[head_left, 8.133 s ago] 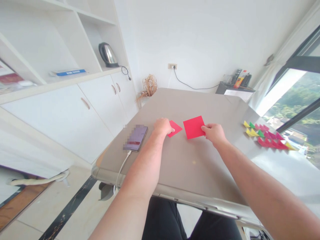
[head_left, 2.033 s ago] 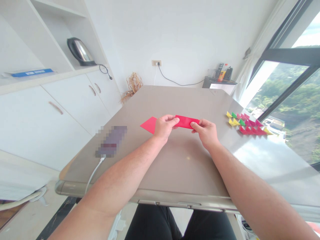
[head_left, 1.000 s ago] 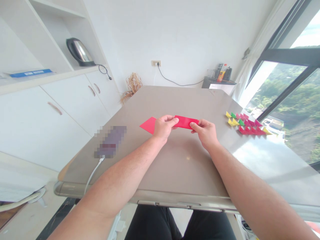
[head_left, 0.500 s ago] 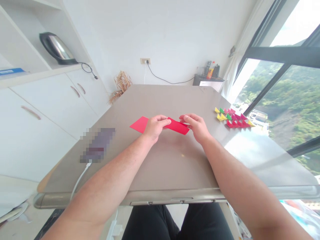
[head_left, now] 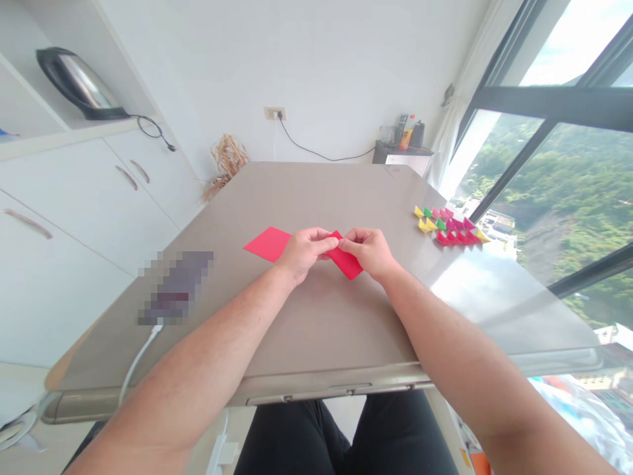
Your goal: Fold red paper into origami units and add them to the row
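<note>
Between my two hands is a folded piece of red paper (head_left: 349,265), raised a little over the table and slanting down to the right. My left hand (head_left: 302,252) pinches its upper left end between thumb and fingers. On the same upper edge, close to the left thumb, my right hand (head_left: 370,251) grips it with thumb and forefinger. A second sheet of red paper (head_left: 268,243) lies flat on the table, partly hidden behind my left hand.
Small folded paper boats (head_left: 457,236) in yellow, green, pink and red stand in rows at the table's right. A blurred-out phone-like object (head_left: 179,287) with a white cable (head_left: 138,359) lies left on the grey table (head_left: 316,191). The window (head_left: 544,165) borders the right side.
My right hand has moved left and closed on the paper's upper edge, nearer the left hand. The folded paper now slants more steeply. The whole view has shifted slightly.
</note>
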A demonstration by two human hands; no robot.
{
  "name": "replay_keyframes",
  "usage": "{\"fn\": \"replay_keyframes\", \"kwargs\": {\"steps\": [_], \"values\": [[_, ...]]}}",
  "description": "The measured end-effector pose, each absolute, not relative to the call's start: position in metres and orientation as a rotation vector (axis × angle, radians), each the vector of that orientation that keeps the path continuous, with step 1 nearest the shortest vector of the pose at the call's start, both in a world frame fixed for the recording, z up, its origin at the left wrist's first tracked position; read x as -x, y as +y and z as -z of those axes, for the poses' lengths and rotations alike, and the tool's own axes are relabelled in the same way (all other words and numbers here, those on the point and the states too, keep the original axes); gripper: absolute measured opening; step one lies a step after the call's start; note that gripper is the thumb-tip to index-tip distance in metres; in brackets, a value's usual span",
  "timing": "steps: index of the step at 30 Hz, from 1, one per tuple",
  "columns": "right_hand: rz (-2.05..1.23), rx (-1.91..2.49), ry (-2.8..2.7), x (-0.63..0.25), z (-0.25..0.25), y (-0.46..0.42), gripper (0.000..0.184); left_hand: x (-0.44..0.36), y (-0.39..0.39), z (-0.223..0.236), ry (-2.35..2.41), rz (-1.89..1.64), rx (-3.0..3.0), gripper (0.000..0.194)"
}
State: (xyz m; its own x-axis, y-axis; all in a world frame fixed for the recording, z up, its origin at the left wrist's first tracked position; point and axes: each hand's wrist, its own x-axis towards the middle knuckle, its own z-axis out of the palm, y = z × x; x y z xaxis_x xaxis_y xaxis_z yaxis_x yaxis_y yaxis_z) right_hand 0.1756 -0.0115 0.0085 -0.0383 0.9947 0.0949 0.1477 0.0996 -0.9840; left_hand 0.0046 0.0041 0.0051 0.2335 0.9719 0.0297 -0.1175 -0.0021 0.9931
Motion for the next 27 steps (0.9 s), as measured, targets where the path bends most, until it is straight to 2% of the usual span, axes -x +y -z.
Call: {"fn": "replay_keyframes", "kwargs": {"steps": [6, 12, 17, 21, 27], "values": [[-1.123, 1.166, -1.231, -0.170, -0.002, -0.009, 0.026, -0.007, 0.005, -0.004, 0.987, -1.185, -1.230, 0.020], [-1.227, 1.070, -1.274, -0.170, -0.004, -0.012, 0.021, -0.004, 0.005, -0.005, 0.970, -1.127, -1.317, 0.018], [-1.127, 1.112, -1.262, -0.169, -0.007, -0.013, 0.024, -0.004, 0.005, -0.002, 1.006, -1.063, -1.406, 0.019], [-1.089, 1.111, -1.188, -0.168, -0.005, -0.011, 0.026, -0.005, 0.007, -0.001, 1.008, -1.125, -1.353, 0.023], [-1.073, 1.090, -1.108, -0.164, -0.004, -0.012, 0.024, -0.008, 0.005, -0.004, 0.990, -1.224, -1.311, 0.019]]}}
